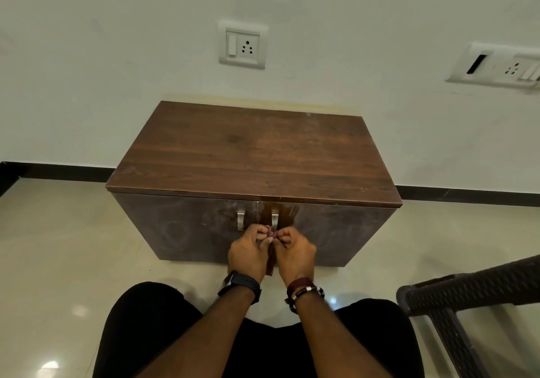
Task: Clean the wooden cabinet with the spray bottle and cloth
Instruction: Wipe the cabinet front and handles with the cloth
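A dark brown wooden two-door cabinet [251, 155] stands on the floor against the wall. Before its front lower edge, left hand [248, 253] and right hand [295, 252] both pinch a small bunched maroon cloth [270, 233]. No spray bottle shows; loose folds may slip mid-wipe.

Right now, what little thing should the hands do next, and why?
Probably press the cloth onto the right door and wipe. Both the left hand and right hand pinch it bunched up before the handles, and only a streak by the right handle looks wiped; the rest looks dull.
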